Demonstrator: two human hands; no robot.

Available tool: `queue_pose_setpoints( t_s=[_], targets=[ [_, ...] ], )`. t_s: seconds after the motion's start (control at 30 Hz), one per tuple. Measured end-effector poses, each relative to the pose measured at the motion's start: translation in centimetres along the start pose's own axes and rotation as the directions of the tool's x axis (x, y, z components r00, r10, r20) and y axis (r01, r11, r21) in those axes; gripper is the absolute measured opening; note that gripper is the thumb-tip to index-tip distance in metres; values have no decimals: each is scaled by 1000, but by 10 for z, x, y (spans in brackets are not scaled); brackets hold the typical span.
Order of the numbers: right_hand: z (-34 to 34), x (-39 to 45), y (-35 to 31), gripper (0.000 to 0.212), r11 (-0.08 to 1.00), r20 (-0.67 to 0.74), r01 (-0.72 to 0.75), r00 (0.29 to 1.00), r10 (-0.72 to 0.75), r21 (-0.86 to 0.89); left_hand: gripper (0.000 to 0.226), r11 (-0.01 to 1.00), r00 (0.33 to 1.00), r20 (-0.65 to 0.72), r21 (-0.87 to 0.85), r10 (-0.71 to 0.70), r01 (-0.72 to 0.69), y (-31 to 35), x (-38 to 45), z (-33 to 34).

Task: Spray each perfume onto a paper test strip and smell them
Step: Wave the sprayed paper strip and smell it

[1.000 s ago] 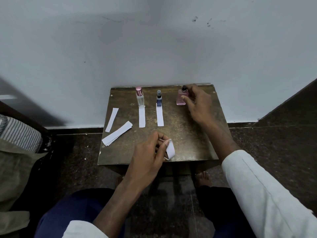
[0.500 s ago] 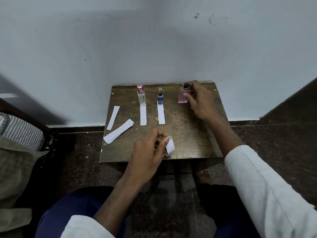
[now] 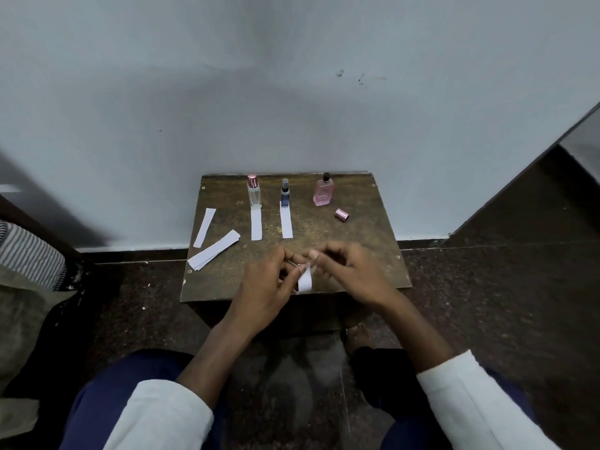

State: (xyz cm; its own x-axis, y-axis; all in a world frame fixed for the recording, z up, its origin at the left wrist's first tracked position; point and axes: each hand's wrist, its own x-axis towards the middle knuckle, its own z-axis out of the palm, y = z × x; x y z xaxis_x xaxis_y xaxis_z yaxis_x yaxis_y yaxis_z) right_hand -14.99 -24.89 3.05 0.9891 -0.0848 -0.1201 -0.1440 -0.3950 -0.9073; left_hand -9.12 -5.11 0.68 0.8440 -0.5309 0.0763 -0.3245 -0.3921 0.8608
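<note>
Strip (image 3: pixel 304 280) 3 is in hand above the table's (image 3: pixel 373 254) near edge, pinched by your left hand (image 3: pixel 269 280) and right hand (image 3: pixel 350 271); next, free 1 hand for the uncapped pink bottle (image 3: pixel 323 191).

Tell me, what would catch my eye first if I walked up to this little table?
Probably both hands meeting at the table's near edge, the left hand and right hand pinching a curled paper strip. Behind them three perfume bottles line the wall side, and the pink bottle on the right has its pink cap lying beside it.
</note>
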Motion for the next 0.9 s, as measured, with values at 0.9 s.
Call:
queue_pose_setpoints(
  t_s=[0.9],
  targets=[
    [36, -106, -32, 8, 639, -135, -149, 917, 374, 754, 6, 997, 966, 249, 17, -73, 71, 45, -109, -36]
  ],
)
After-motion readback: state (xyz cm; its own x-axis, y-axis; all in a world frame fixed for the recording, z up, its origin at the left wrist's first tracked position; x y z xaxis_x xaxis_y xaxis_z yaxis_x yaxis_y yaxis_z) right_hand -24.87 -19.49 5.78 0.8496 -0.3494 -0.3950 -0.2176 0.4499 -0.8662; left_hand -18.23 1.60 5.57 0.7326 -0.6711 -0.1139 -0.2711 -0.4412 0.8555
